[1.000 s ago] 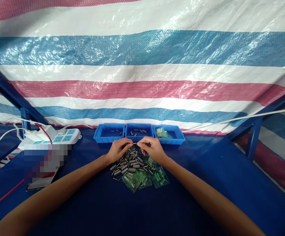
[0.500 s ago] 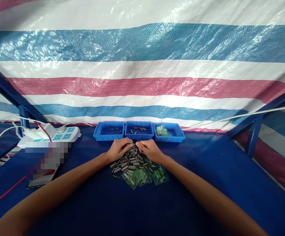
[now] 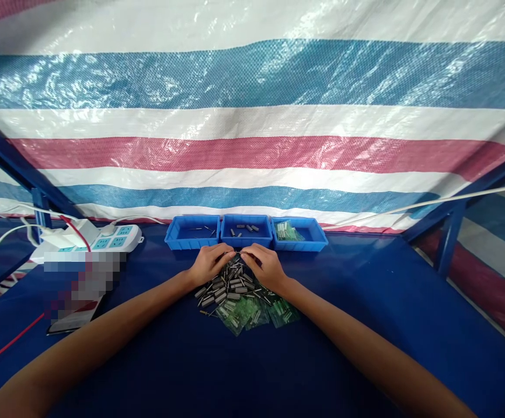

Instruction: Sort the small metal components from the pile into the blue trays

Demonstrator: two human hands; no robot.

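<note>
glare streaks the glossy striped tarp (image 3: 252,75), lit probably from above; the blue table (image 3: 252,377) darkens toward the bottom. wide-angle stretch lengthens the forearms (image 3: 117,326) near the lower corners, small metal parts (image 3: 235,288) look soft, blocky mosaic (image 3: 80,281) masks a patch at left.

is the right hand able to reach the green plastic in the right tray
Likely yes: the open-topped right tray lies just beyond the right hand, with nothing visibly blocking the green plastic.

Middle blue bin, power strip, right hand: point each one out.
Middle blue bin (image 3: 242,240): head view, on its front wall.
Power strip (image 3: 109,241): head view, on its socketed top.
Right hand (image 3: 267,268): head view, on its back.
</note>
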